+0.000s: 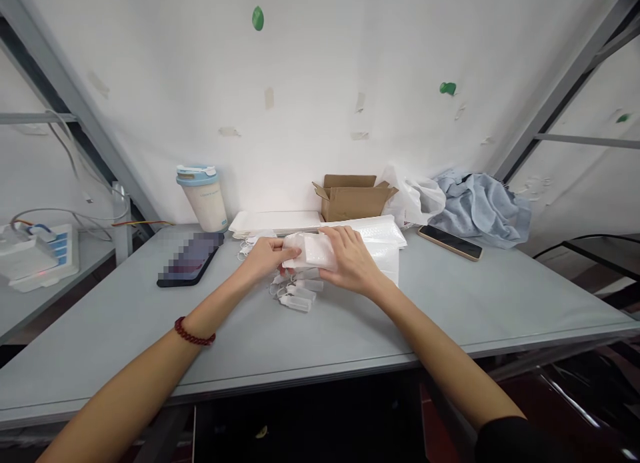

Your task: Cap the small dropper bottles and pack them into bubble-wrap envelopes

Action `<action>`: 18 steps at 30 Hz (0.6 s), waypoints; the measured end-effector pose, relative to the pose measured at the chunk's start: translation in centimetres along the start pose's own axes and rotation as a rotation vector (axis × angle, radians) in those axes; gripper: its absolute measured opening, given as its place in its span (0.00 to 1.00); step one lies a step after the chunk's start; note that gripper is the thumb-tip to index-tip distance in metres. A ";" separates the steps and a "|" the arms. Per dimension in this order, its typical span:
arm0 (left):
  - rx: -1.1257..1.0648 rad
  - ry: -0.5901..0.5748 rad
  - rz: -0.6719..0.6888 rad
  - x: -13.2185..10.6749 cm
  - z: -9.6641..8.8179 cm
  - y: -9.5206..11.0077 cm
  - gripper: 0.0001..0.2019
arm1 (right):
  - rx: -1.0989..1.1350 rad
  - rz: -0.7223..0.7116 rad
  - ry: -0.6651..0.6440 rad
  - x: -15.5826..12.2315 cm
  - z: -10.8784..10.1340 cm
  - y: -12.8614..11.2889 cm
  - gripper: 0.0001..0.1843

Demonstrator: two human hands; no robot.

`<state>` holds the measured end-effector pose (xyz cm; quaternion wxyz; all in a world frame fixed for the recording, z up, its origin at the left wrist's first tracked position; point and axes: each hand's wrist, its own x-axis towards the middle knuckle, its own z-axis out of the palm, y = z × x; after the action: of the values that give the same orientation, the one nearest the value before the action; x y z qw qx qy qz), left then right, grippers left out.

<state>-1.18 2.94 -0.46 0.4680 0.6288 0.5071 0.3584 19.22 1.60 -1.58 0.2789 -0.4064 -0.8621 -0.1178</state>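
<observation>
Between both hands is a small white bundle of bubble wrap [315,249], raised a little over the table. My left hand [270,255] pinches its left end, thumb on top. Over its right end my right hand [350,259] is curled, with fingers along the back and thumb at the front. Just below the bundle lie several small clear plastic bottles [299,303] with thin white loops, partly covered by the bundle and my left hand. White bubble mailers [383,231] are spread behind and to the right of my right hand.
A stack of flat white sheets or mailers [275,221] and an open cardboard box [357,199] stand by the wall. A cup [205,199] and a phone [193,257] are left; another phone [450,241], a plastic bag [417,199] and a blue cloth [485,206] are right.
</observation>
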 end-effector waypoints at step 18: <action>0.711 -0.653 0.216 -2.4 -0.5 1.4 0.05 | 0.064 0.170 -0.024 0.2 -0.3 2.5 0.26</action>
<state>-1.80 0.65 1.09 0.3193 0.8779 0.3568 -0.0059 21.15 3.19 -1.30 0.2904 -0.4703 -0.8311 -0.0611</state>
